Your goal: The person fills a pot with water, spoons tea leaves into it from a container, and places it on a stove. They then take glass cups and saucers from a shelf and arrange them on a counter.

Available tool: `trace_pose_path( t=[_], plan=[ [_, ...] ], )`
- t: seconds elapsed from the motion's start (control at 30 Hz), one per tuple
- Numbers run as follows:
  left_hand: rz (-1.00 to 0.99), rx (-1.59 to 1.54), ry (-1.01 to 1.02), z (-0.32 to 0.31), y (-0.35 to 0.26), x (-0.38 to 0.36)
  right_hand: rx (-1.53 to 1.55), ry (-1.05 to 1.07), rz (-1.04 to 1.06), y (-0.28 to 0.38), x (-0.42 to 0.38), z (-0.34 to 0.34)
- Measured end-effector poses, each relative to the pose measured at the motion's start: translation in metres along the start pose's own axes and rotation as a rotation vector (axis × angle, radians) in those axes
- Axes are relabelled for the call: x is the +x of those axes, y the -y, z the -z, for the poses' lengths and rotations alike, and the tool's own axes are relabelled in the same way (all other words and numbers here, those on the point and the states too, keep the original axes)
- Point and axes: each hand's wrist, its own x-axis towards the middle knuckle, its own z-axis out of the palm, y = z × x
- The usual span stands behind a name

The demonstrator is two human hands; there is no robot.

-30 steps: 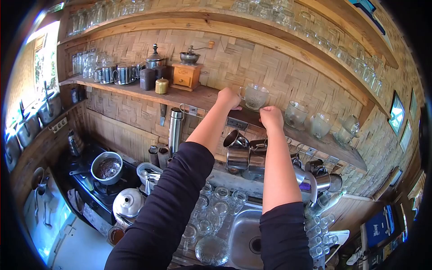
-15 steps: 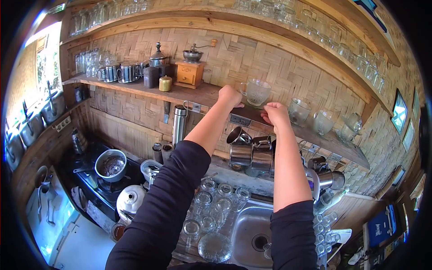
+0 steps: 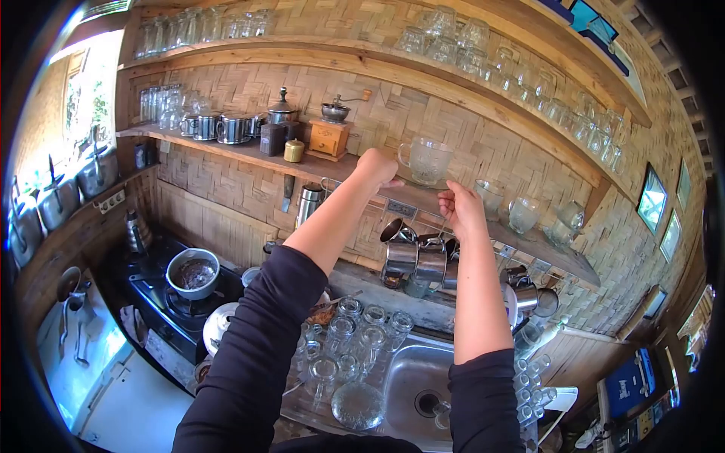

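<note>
My left hand [image 3: 377, 167] is closed into a fist on the front edge of the wooden shelf [image 3: 249, 155], just left of a patterned glass mug [image 3: 427, 161] that stands on it. My right hand [image 3: 458, 208] hovers a little below and in front of the shelf edge, to the right of the mug, with its fingertips pinched together. Whether something thin is between them is too small to tell. Steel mugs [image 3: 414, 257] hang from hooks right under both hands.
More glass cups [image 3: 522, 214] stand further right on the shelf, and a wooden coffee grinder [image 3: 331, 132] and tins stand to the left. Below are a steel sink [image 3: 408, 377], several upturned glasses [image 3: 355, 340], a pot [image 3: 193, 273] on the stove and a kettle [image 3: 219, 325].
My right hand has come off the shelf edge, dropped slightly and pinched its fingers. My left hand stays at the edge. The view has tilted up a little.
</note>
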Motion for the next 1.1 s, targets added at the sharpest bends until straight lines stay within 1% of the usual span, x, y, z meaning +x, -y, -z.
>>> trace_pose_path(
  t=[0.13, 0.2, 0.3, 0.33, 0.37, 0.43, 0.5, 0.57, 0.63, 0.67, 0.77, 0.9, 0.97, 1.1],
  plan=[
    [-0.006, 0.002, 0.037, 0.013, -0.001, -0.044, 0.057, 0.021, -0.024, 0.003, -0.043, 0.001],
    [0.049, 0.051, 0.117, 0.02, -0.002, -0.07, 0.08, 0.023, -0.033, 0.0, -0.07, 0.002],
    [0.082, 0.071, 0.097, 0.028, 0.01, -0.102, 0.113, 0.021, -0.05, -0.012, -0.109, 0.005],
    [0.055, 0.071, 0.151, 0.033, 0.014, -0.115, 0.114, 0.025, -0.058, -0.017, -0.122, 0.006],
    [0.063, 0.074, 0.147, 0.036, 0.018, -0.128, 0.115, 0.03, -0.067, -0.022, -0.135, 0.008],
    [-0.008, 0.041, 0.154, 0.04, 0.022, -0.161, 0.12, 0.027, -0.081, -0.033, -0.159, 0.013],
    [0.036, 0.089, 0.153, 0.046, 0.032, -0.186, 0.133, 0.05, -0.086, -0.044, -0.183, 0.018],
    [-0.003, 0.049, 0.134, 0.049, 0.044, -0.214, 0.136, 0.062, -0.115, -0.055, -0.201, 0.024],
    [0.001, 0.053, 0.169, 0.053, 0.051, -0.241, 0.164, 0.115, -0.136, -0.06, -0.223, 0.029],
    [0.032, 0.114, 0.153, 0.055, 0.059, -0.251, 0.158, 0.12, -0.153, -0.063, -0.232, 0.031],
    [0.016, 0.161, 0.15, 0.063, 0.075, -0.282, 0.146, 0.16, -0.2, -0.066, -0.262, 0.035],
    [0.027, 0.189, 0.143, 0.068, 0.082, -0.32, 0.185, 0.175, -0.267, -0.079, -0.292, 0.039],
    [0.021, 0.156, 0.102, 0.07, 0.088, -0.336, 0.189, 0.178, -0.291, -0.086, -0.304, 0.041],
    [0.065, 0.164, 0.118, 0.076, 0.09, -0.363, 0.186, 0.163, -0.368, -0.099, -0.326, 0.04]
  ],
)
